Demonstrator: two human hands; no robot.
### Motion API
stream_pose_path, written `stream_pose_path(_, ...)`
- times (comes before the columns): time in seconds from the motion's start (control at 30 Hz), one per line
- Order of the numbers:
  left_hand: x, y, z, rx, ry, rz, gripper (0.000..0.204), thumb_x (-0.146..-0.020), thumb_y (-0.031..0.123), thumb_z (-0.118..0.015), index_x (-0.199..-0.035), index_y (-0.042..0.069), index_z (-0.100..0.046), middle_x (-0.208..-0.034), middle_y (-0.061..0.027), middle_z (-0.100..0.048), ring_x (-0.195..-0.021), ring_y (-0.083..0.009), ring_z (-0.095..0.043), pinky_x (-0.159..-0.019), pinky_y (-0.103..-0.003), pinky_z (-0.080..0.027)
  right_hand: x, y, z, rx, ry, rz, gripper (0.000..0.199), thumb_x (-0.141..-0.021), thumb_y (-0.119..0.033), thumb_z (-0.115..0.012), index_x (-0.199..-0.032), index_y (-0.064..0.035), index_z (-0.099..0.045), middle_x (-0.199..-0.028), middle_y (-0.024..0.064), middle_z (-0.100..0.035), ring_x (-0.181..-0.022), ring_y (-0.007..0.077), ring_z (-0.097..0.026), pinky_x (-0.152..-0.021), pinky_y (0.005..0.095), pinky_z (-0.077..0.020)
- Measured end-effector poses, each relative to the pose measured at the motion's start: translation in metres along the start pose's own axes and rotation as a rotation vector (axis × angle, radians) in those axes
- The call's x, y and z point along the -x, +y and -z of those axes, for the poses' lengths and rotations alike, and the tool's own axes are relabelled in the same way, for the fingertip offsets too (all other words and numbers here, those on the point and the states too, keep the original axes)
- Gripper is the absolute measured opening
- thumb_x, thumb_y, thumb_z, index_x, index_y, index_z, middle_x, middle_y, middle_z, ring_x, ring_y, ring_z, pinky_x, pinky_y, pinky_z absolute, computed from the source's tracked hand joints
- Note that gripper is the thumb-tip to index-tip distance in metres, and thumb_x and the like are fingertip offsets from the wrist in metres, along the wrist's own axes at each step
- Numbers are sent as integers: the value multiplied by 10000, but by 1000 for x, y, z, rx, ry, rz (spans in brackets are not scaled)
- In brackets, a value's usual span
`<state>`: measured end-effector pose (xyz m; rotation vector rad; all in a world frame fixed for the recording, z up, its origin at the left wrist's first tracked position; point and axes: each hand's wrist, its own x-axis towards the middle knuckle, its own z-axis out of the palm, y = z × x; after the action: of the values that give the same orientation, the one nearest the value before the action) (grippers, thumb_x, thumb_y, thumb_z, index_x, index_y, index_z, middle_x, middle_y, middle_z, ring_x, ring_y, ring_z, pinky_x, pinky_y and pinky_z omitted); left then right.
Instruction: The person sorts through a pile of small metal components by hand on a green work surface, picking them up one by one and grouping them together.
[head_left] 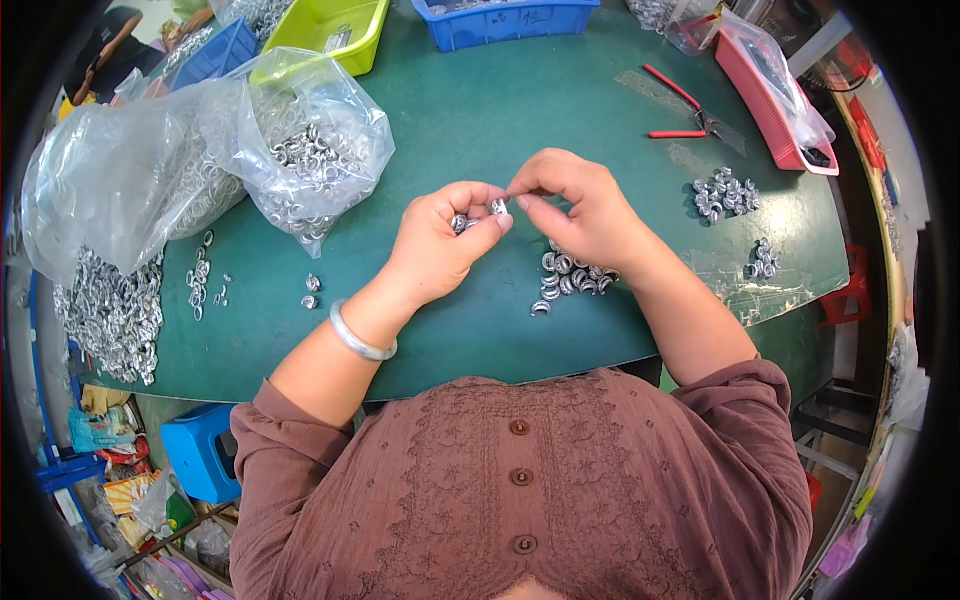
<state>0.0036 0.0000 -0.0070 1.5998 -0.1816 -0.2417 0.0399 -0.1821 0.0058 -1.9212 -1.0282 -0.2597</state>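
— So, what are the hands doing?
— The left hand [440, 245] is curling shut around a few small metal rings [462, 222] at table centre — the right hand [580, 205] is pinching one ring [497, 207] between thumb and forefinger, touching the left fingertips.
— And nearby?
— A ring pile [572, 277] is lying at five o'clock; red pliers [685, 115] at two.

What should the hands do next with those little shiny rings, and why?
Probably press the small ring pinched by the right hand onto the rings held in the left hand. The two hands meet fingertip to fingertip, and a pile of loose rings lies just under the right hand.
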Motion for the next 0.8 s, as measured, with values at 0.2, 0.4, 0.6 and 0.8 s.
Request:
stream_pose_path(0.2, 2, 1, -2, -322, 123, -280, 234, -738, 44, -641, -966, 12, -597, -666, 42, -508, -579, -36, -443, -532, -175, -371, 2, -2, 0, -449, -55, -479, 91, -799, -66, -571, -853, 2, -597, -762, 12, -589, -693, 62, -522, -621, 212, -433)
stream_pose_path(0.4, 1, 2, -1, -617, 160, -528, 275, -690, 14, -658, -958, 41, -602, -643, -27, -528, -564, -91, -500, -514, -221, -409, 0, -5, -2, -658, -100, -654, 134, -800, -101, -602, -854, 20, -615, -774, 14, -605, -695, 55, -528, -621, 202, -434)
stream_pose_path(0.6, 0, 2, -2, -708, 174, -651, 271, -689, 11, -665, -951, 37, -600, -631, -23, -521, -548, -88, -495, -497, -228, -403, 2, -5, -3, -751, -61, -698, 119, -787, -101, -624, -838, 7, -623, -772, 16, -608, -691, 52, -533, -624, 192, -433)
stream_pose_path(0.8, 3, 3, 0, -211, 137, -276, 181, -773, 151, -648, -896, 31, -593, -619, 7, -534, -529, -63, -466, -480, -224, -382, 3, -1, -1, -597, -1, -448, 76, -761, -68, -631, -812, -13, -616, -766, -3, -593, -708, 68, -531, -630, 218, -429)
